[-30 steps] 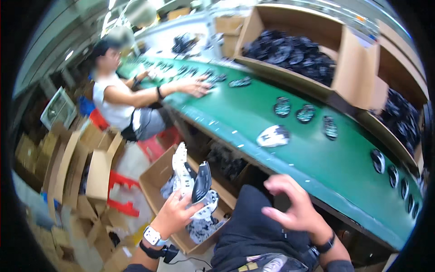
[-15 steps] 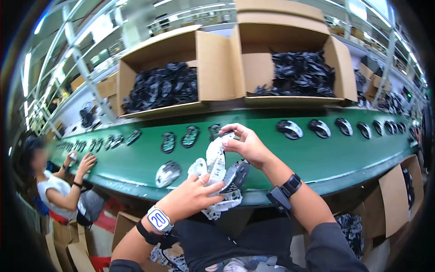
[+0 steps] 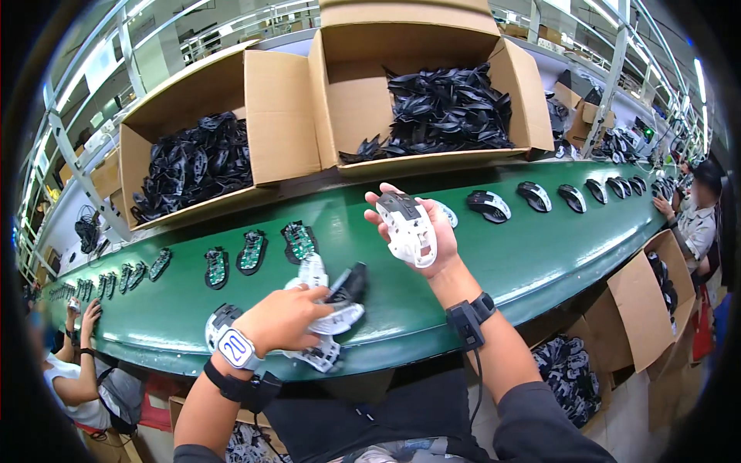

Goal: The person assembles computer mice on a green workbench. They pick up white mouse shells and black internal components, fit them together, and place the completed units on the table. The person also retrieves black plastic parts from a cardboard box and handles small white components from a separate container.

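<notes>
My right hand (image 3: 436,228) is palm up over the green belt, gripping a white computer mouse shell (image 3: 414,239) with a dark grey end. My left hand (image 3: 285,318) bends its fingers over a loose heap near the belt's front edge, closed on a white mouse shell piece (image 3: 340,318) that is blurred. In that heap lie another white shell (image 3: 311,272) and a black mouse cover (image 3: 351,284). A grey-and-white mouse part (image 3: 222,322) sits beside my left wrist, partly covered by it.
Mouse bases with green circuit boards (image 3: 252,251) line the belt (image 3: 386,316) leftward; black-and-white mice (image 3: 488,206) line it rightward. Behind stand cardboard boxes (image 3: 282,116) of black parts. Boxes of parts (image 3: 641,309) stand front right. One person sits far left (image 3: 77,386), another far right (image 3: 698,208).
The view has swung right. My right hand has lifted away from the heap and turned palm up with the white shell. My left hand stays at the heap, where pieces have shifted.
</notes>
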A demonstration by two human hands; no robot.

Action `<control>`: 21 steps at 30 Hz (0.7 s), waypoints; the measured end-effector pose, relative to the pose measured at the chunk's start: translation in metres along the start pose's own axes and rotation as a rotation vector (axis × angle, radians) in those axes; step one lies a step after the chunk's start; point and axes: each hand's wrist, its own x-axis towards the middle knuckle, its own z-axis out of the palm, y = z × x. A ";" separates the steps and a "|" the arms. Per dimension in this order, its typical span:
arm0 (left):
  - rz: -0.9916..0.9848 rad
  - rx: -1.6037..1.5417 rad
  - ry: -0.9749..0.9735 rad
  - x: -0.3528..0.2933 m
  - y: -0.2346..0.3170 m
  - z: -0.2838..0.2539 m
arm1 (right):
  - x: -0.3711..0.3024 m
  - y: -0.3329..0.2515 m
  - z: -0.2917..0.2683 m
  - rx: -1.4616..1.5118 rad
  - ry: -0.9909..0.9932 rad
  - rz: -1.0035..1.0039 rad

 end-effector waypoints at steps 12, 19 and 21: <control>-0.119 -0.074 0.185 -0.006 -0.003 0.007 | -0.053 0.037 0.008 -0.486 0.310 -0.034; -0.239 -0.024 0.423 -0.041 0.020 0.035 | -0.091 0.035 0.018 -0.955 0.426 0.027; -0.227 0.039 0.421 -0.040 0.017 0.043 | -0.075 0.033 0.012 -1.025 0.357 -0.047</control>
